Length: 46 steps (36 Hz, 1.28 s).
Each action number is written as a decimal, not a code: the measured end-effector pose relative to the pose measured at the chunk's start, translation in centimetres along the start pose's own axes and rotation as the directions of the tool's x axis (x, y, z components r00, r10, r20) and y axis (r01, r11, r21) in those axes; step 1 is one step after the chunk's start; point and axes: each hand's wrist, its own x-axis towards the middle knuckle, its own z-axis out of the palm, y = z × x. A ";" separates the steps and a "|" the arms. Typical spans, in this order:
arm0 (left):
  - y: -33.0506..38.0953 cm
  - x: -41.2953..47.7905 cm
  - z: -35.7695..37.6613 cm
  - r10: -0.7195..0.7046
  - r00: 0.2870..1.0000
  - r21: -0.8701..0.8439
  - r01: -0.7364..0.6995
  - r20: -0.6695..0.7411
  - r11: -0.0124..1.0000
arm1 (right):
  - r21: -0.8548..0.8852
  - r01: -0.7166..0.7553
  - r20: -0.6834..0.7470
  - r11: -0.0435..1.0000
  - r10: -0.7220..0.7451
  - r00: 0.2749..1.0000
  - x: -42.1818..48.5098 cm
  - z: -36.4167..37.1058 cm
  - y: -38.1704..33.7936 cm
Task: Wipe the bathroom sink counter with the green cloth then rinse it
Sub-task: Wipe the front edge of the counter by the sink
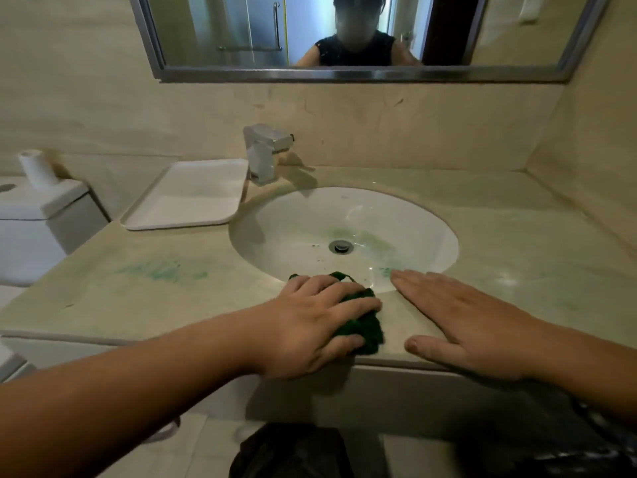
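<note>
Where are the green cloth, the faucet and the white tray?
green cloth [369,326], head view, on its uncovered bunched part.
faucet [262,160], head view, on its upright body.
white tray [193,198], head view, on its bare floor.

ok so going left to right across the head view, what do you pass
toilet cistern → white tray → faucet → drain → right hand. The left hand on the green cloth spans faucet to drain, so it is left out.
</note>
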 end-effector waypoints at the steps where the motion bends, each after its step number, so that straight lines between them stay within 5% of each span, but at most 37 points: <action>1: -0.2 1.2 -0.2 -0.032 0.999 -0.009 0.031 -0.015 0.999 | 0.003 -0.003 -0.001 1.000 0.003 1.000 0.1 0.0 0.0; 9: -6.3 6.5 -0.7 -0.354 0.908 -0.124 0.333 -0.227 0.935 | 0.084 -0.039 0.016 0.996 0.037 0.999 -0.3 -0.3 0.1; 13: -1.7 2.5 -2.8 -0.103 0.960 -0.165 0.061 -0.262 0.984 | 0.150 -0.071 0.026 0.986 0.068 0.997 -0.3 -0.4 0.0; 16: 1.8 0.7 -1.6 0.123 0.982 0.000 -0.124 -0.143 0.992 | 0.217 -0.070 -0.018 0.974 0.075 0.997 -0.4 -0.2 0.3; 18: 2.6 1.1 0.0 0.143 0.985 0.107 -0.132 -0.102 0.985 | 0.260 -0.062 -0.055 0.964 0.079 0.995 -0.3 0.0 0.5; 24: 1.3 6.0 -0.2 -0.075 0.996 -0.036 0.073 -0.050 0.997 | 0.265 -0.072 -0.089 0.961 0.098 0.991 -0.2 0.1 0.4; 30: -3.1 8.6 -1.1 -0.364 0.931 -0.131 0.359 -0.014 0.924 | 0.267 -0.067 -0.090 0.961 0.094 0.992 -0.5 0.0 0.6; 34: -0.5 4.9 -2.2 -0.125 0.966 -0.146 0.093 -0.228 0.985 | 0.260 -0.066 -0.101 0.963 0.095 0.990 -0.2 0.1 0.6; 38: 1.8 2.5 -0.4 0.186 0.978 0.042 -0.183 -0.094 0.982 | 0.243 -0.039 -0.139 0.969 0.075 0.987 0.0 0.1 0.6; 46: 0.4 6.9 -0.6 0.036 0.999 -0.090 -0.034 0.020 0.995 | 0.249 -0.031 -0.165 0.968 0.073 0.984 0.3 0.5 0.9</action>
